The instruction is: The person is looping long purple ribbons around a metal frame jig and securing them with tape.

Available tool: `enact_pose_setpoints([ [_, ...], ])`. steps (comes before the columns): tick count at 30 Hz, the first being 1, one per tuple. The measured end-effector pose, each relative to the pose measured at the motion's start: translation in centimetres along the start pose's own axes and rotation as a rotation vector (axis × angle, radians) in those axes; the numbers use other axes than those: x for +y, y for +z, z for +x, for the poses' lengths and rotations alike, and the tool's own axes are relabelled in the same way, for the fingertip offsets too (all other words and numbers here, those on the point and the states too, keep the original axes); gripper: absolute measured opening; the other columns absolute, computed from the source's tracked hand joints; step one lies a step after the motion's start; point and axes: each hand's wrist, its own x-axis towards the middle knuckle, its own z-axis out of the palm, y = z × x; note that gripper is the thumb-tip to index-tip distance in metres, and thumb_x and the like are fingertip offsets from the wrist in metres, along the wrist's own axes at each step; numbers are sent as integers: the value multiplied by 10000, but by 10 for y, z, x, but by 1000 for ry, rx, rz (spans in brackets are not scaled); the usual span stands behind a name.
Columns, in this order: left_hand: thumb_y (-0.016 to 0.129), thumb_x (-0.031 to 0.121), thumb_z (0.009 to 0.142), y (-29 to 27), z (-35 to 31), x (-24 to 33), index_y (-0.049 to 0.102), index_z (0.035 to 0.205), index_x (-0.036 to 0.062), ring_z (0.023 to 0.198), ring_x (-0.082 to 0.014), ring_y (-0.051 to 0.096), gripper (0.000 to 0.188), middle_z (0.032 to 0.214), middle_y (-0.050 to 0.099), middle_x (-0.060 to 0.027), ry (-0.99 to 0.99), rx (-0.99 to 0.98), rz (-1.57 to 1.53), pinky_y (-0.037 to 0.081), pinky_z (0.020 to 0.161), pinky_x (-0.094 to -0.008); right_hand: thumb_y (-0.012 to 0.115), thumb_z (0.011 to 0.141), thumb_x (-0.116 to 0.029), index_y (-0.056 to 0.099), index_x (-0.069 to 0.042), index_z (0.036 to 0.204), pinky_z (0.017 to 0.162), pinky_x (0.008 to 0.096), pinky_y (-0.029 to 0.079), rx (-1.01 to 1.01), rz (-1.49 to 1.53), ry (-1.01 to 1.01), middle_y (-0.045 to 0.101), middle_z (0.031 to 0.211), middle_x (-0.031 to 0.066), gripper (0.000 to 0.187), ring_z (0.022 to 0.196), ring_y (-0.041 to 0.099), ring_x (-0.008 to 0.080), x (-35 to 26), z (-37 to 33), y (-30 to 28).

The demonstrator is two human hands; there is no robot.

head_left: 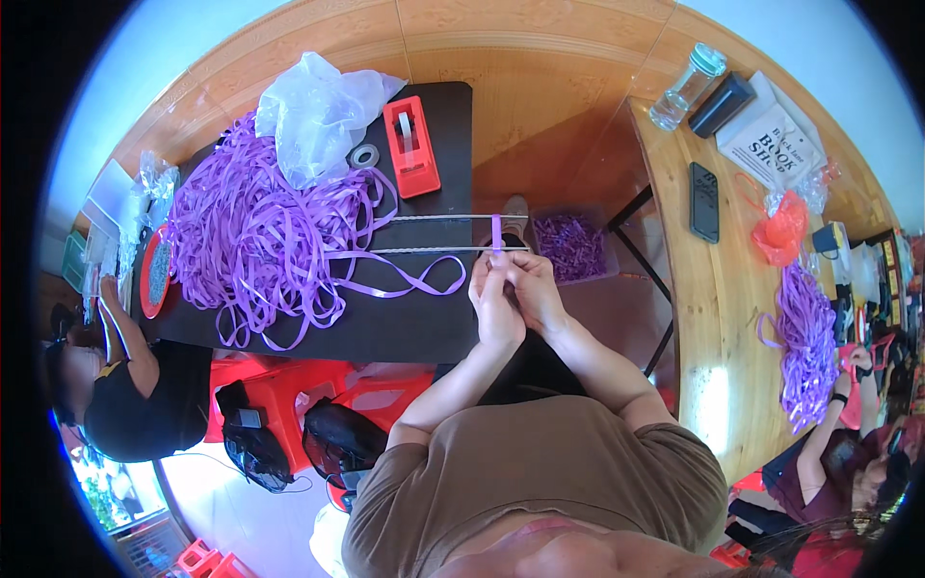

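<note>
Two thin pale rods (443, 219) stick out side by side past the right edge of the dark table. A short strip of purple ribbon (497, 231) loops across them near their free ends. Just on the near side of the rods, my left hand (497, 310) and my right hand (538, 291) meet, fingers closed and pinching at the ribbon's lower end. The fingertips partly hide what lies between them. To the left, a large tangled heap of purple ribbon (260, 231) covers much of the table, and one loose loop reaches toward my left hand.
On the dark table (405, 318) lie a red tape dispenser (412, 144), a tape roll (364, 156) and a clear plastic bag (318, 116). Below the rods, a bin (573, 246) holds purple pieces. A wooden table (713, 318) stands right, with a phone (704, 202). Other people sit at both sides.
</note>
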Motion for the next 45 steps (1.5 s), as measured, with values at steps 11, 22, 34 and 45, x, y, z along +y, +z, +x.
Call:
enact_pose_setpoints([
  [11,380,621,897,12,0,37,415,1296,-41,1266,-293,347,774,1331,437,-160,-382,128,-163,124,1096,-423,623,852,-59,690,-19,921,645,186,439,186,-223,-236,679,837,29,105,722,589,67,-27,-11,-35],
  [22,453,581,892,1,15,72,265,1352,-109,1286,-400,326,851,1393,320,-253,-677,-28,-309,257,1054,-400,669,854,-161,670,-5,962,612,185,379,-118,-457,-154,611,783,-1,190,715,518,46,-72,99,42],
  [34,484,582,876,-4,15,71,154,1406,-93,1297,-334,323,920,1397,318,-241,-686,-42,-333,241,1075,-394,689,808,-128,667,-8,758,615,249,401,-33,-561,-47,614,698,31,131,670,543,90,-37,180,99],
  [45,502,569,875,-7,15,68,203,1378,-101,1281,-308,317,890,1351,345,-212,-664,-64,-352,219,1090,-403,672,805,-55,645,-24,754,646,234,404,-52,-350,-21,632,739,50,66,688,555,90,-38,164,104],
])
